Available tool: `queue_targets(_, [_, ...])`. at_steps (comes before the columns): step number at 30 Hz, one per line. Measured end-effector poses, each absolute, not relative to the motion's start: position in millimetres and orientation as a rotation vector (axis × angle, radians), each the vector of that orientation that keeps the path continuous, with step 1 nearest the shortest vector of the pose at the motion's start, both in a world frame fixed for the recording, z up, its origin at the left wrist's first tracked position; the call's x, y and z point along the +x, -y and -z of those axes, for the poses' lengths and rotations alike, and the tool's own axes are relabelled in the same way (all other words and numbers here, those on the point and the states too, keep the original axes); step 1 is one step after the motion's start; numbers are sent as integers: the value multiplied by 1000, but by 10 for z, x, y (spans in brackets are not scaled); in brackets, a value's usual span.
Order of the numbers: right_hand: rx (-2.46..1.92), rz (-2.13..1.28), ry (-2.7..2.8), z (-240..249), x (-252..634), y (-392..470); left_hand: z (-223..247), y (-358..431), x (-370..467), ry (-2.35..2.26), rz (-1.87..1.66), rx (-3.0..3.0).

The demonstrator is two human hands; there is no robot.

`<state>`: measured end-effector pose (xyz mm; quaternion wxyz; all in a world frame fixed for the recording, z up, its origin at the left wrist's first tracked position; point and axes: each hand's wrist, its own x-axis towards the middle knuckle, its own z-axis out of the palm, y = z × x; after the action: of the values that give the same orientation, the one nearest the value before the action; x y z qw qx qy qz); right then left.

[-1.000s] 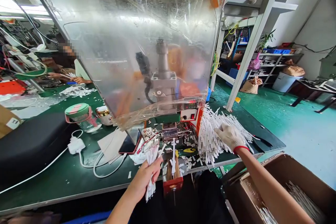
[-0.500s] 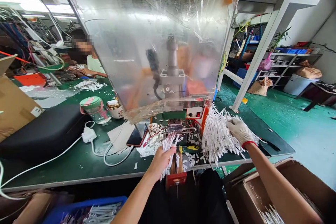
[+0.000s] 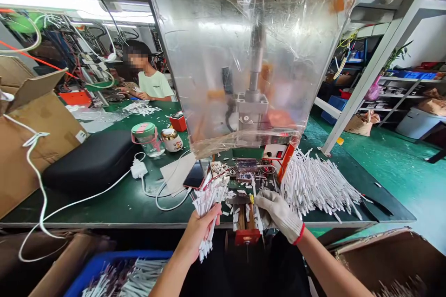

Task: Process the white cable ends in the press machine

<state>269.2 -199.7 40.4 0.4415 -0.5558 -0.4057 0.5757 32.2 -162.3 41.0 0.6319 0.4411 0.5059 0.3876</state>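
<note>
Bare left hand (image 3: pixel 201 228) closed around a bunch of white strips (image 3: pixel 205 203), gloved right hand (image 3: pixel 277 213) curled at one strip (image 3: pixel 254 186) below the machine (image 3: pixel 246 168), grip hard to tell, big strip pile (image 3: pixel 313 182) at right.

Workshop bg, fwiw: long dark-green workbench (image 3: pixel 114 209) across the front, green floor (image 3: pixel 386 158) over on the R w/ pale specks + some glare. Bright strip lights (image 3: pixel 45 2) up top L. Whitish metal rack (image 3: pixel 374 62) stands on the bench's R side, low shelving (image 3: pixel 388 79) behind it w/ blue bins (image 3: pixel 414 74) on top, brown sack (image 3: pixel 360 123) on the floor nearby. Pale wall (image 3: pixel 434 32) far R.
</note>
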Motion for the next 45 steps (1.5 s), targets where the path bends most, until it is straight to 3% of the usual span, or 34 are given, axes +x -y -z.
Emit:
queue_targets(8, [-1304, -1525, 726, -111, 2608, 1764, -360, 1672, 177, -1130, -881, 956])
queue_targets(21, [-1280, -1595, 723, -296, 2579, 1750, -394, 1686, 255, -1069, -809, 1059])
queue_targets(27, [-1392, -1218, 1081, -581, 2697, 1828, -479, 1641, 316, -933, -755, 1293])
queue_targets(31, [-1352, -1219, 1254, -757, 2612, 1970, -519, 1599, 456, -821, -573, 1425])
queue_targets(35, [-1382, -1223, 1091, -729, 2632, 2065, -588, 1591, 574, -791, -477, 1391])
queue_targets(39, [-1398, -1003, 737, -661, 3340, 2075, -628, 1541, 488, -818, -385, 1295])
queue_targets(42, [-1654, -637, 742, -649, 4106, 2058, -594, 1488, 452, -903, -430, 1242])
queue_targets(45, [-2202, -335, 1006, -651, 4586, 1981, -514, 1476, 610, -997, -547, 1251])
